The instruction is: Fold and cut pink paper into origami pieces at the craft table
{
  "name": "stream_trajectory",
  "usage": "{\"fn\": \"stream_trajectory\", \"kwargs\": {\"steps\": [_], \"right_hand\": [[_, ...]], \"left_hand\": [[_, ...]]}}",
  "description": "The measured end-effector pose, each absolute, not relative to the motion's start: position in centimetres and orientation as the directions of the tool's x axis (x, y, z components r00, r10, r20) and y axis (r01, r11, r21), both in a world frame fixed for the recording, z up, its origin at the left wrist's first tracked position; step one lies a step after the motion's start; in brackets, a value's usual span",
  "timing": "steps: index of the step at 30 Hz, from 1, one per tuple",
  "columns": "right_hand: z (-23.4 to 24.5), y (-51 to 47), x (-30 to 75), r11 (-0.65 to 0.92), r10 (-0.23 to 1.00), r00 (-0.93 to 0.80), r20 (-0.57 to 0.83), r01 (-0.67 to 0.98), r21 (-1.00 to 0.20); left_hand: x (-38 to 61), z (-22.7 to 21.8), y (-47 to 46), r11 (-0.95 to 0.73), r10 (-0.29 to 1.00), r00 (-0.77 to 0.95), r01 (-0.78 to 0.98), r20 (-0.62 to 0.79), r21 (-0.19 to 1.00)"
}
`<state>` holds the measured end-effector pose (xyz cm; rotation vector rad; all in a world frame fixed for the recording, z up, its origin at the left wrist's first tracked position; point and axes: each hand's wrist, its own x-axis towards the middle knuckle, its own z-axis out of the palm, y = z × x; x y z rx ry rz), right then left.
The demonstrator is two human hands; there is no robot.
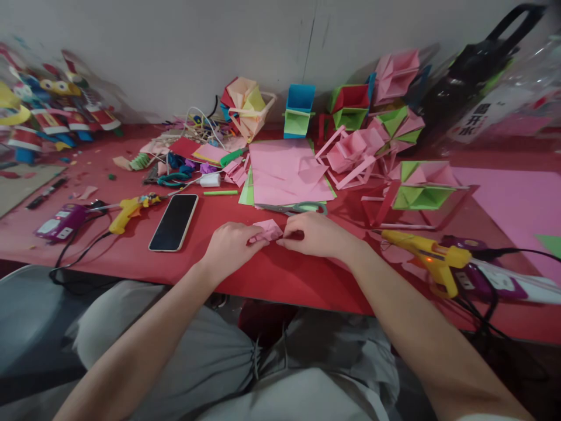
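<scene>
A small folded piece of pink paper (268, 230) is between my hands, just above the red table. My left hand (230, 244) pinches its left side with thumb and fingers. My right hand (313, 235) is closed in a pinch at the paper's right corner; whether its fingertips grip the paper or only touch it is hard to see. Right behind my hands lie scissors (309, 207), partly covered by my right hand. Beyond them is a stack of pink sheets (287, 172) with green ones underneath.
A phone (174, 223) and a yellow glue gun (127, 215) lie to the left. Another yellow glue gun (427, 257) lies at right, its cord trailing. Folded paper wheels on stands (423, 193) line the back right. Craft scraps (188, 158) are piled at back left.
</scene>
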<state>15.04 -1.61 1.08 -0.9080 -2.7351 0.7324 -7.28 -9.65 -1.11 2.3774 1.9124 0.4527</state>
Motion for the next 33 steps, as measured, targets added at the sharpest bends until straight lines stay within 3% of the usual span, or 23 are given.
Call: {"fn": "stream_trajectory", "kwargs": {"steps": [15,20,28,33], "right_hand": [[0.9,-1.4,15.2,0.682,0.627,-0.778,0.025,0.533,-0.5],[0.7,-2.1,14.4,0.651,0.684,-0.726,0.072,0.563,-0.509],[-0.1,-3.1,12.7,0.534,0.816,-0.571,0.089,0.686,-0.495],[-0.2,-3.3,12.3,0.388,0.902,-0.418,0.109,0.671,-0.632]], "left_hand": [[-7.1,-1.4,-9.8,-0.273,0.934,0.206,0.938,0.29,0.214],[-6.3,-1.9,-9.9,-0.255,0.92,0.201,0.959,0.336,0.124],[-5.6,-1.9,-9.7,-0.205,0.923,0.152,0.972,0.354,0.116],[-5.9,-1.9,-9.5,-0.281,0.835,0.208,0.957,0.509,0.07]]}}
